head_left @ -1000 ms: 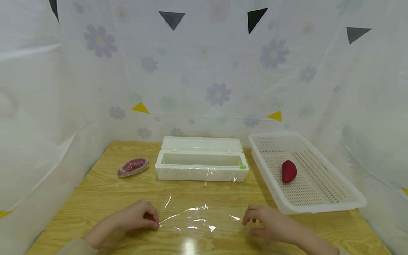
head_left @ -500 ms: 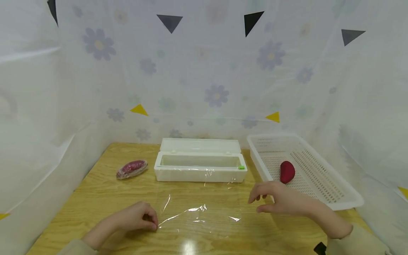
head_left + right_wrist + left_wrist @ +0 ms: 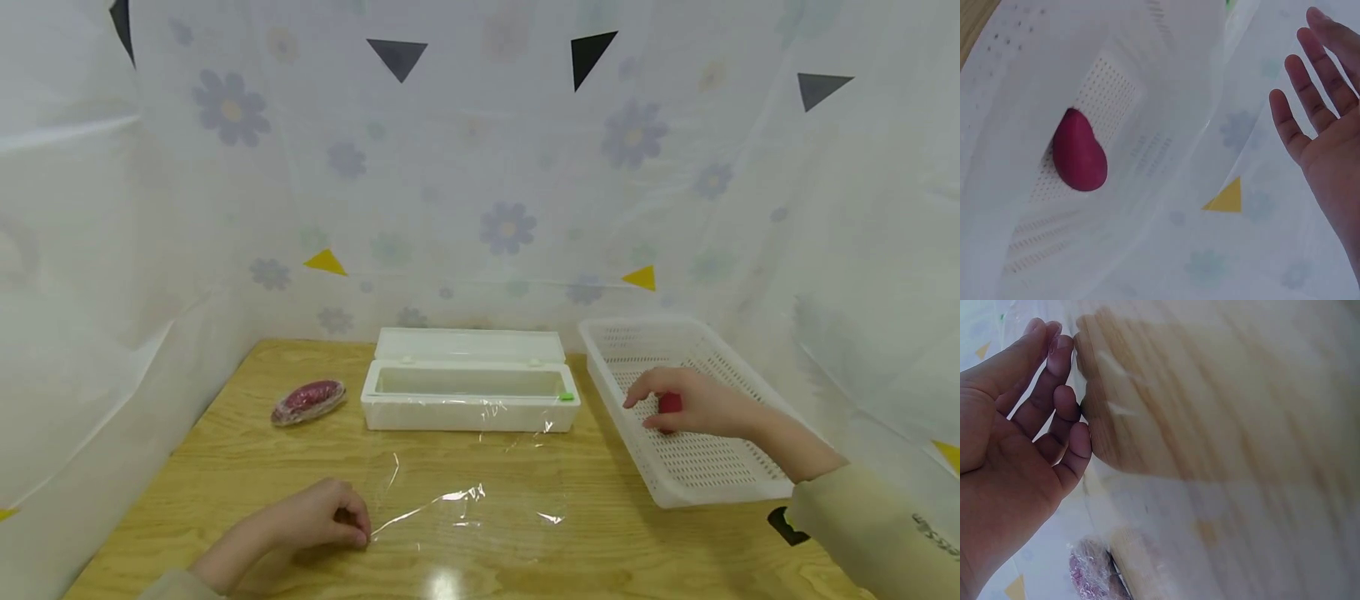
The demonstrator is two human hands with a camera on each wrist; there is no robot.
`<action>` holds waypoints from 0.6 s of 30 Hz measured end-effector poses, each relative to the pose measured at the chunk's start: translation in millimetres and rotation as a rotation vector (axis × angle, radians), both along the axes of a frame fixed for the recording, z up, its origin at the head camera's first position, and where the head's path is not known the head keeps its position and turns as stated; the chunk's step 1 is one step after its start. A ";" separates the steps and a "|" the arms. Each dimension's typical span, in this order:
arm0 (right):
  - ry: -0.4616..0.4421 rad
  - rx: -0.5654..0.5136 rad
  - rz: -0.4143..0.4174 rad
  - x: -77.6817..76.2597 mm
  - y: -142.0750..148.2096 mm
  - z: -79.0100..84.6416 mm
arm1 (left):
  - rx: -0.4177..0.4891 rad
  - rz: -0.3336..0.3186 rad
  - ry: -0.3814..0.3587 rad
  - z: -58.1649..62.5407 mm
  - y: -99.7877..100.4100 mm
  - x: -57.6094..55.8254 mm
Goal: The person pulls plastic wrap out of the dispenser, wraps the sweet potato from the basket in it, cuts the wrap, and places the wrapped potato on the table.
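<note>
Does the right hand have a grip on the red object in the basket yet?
No, the right wrist view shows the red object lying in the basket, apart from the right hand.

The left hand (image 3: 318,515) and right hand (image 3: 701,406) are bare. In the head view, the beige left sleeve (image 3: 178,586) shows at 8 o'clock, the beige right sleeve (image 3: 862,512) at 4 o'clock, bearing dark lettering (image 3: 935,533); at its 9 o'clock, a black tab (image 3: 785,527) edged yellow-green.
</note>
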State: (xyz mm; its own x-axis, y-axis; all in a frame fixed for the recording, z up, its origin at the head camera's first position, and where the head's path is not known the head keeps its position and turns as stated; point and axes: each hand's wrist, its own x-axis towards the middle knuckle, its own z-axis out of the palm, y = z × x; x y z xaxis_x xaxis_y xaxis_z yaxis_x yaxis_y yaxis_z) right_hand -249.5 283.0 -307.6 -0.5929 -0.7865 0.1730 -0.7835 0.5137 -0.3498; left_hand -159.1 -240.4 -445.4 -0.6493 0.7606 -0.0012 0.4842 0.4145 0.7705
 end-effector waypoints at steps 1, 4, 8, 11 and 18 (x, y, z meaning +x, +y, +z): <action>0.008 0.016 -0.033 -3.7 4.4 -0.1 | 0.001 0.001 -0.003 -0.5 -0.2 -0.2; 0.037 0.054 -0.113 -16.1 16.4 -1.7 | -0.001 0.004 -0.013 -2.0 -0.9 -0.6; 0.042 0.069 -0.171 -33.5 28.8 -3.3 | -0.001 0.008 -0.030 -3.5 -1.4 -1.2; 0.021 0.053 -0.212 -46.3 35.7 -4.2 | -0.001 0.009 -0.036 -3.8 -1.4 -1.7; -0.035 0.039 -0.328 -70.7 48.6 -9.9 | 0.001 0.004 -0.019 -1.9 -0.6 -0.9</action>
